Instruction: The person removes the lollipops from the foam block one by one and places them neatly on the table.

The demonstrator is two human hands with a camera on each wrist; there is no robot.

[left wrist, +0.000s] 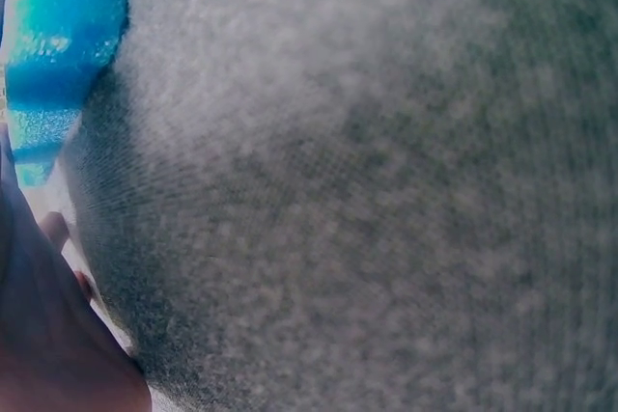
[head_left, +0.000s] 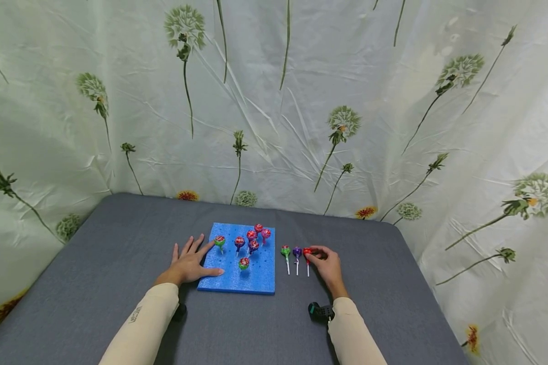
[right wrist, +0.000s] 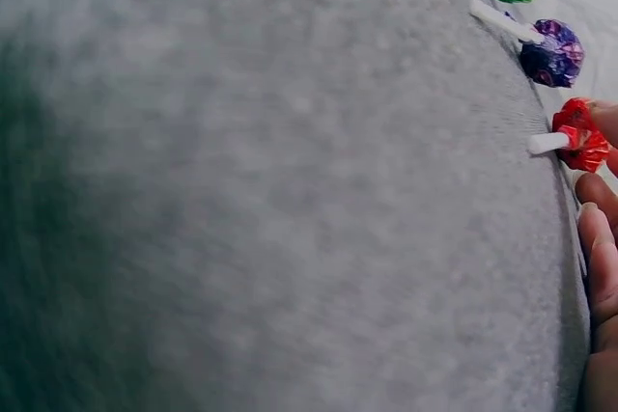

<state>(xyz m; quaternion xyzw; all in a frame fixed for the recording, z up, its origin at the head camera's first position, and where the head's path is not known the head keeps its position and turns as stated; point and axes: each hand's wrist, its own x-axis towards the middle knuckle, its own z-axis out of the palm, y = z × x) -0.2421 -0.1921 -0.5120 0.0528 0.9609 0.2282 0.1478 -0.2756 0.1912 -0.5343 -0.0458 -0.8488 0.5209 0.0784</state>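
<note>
A blue foam board lies on the table, with several wrapped lollipops standing in it, among them a green lollipop near the front. My left hand is spread at the board's left edge, its thumb resting on the top. In the left wrist view only part of that hand and the board's corner show. To the right of the board, my right hand pinches the wrapped head of a red lollipop with thumb and fingers. Beside it lie a purple lollipop and another green lollipop.
Grey cloth covers the table. A pale curtain printed with dandelions hangs behind and around it. Black wrist devices sit under both forearms, the right device showing more clearly. Small holes dot the board's top.
</note>
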